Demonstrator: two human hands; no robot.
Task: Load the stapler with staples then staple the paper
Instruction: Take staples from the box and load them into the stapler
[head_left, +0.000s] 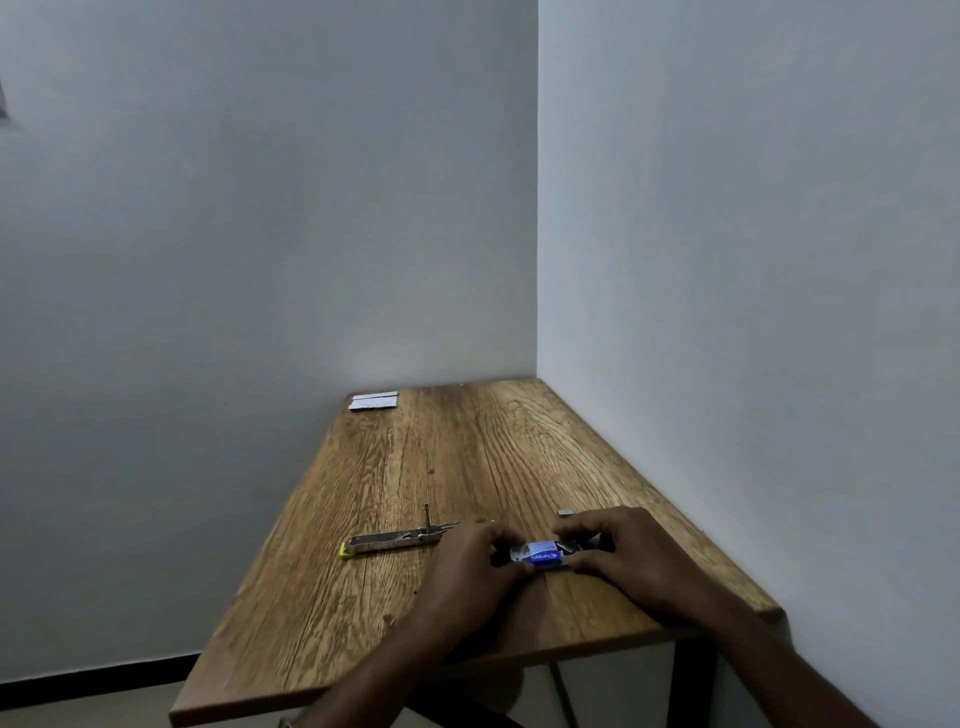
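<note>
Grained wood, bare metal

Matt wood-grain table (467, 457); shiny metal stapler (395, 540) with yellow plastic tip; glossy staple box (540, 556).

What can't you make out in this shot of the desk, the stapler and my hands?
- Staple box, head view: both ends are covered by the left hand and right hand; whether it is open is hidden.
- Stapler: its near end lies behind the left hand; whether it holds staples is too small to tell.
- Paper at the far corner: too small and far away to count sheets or read.
</note>
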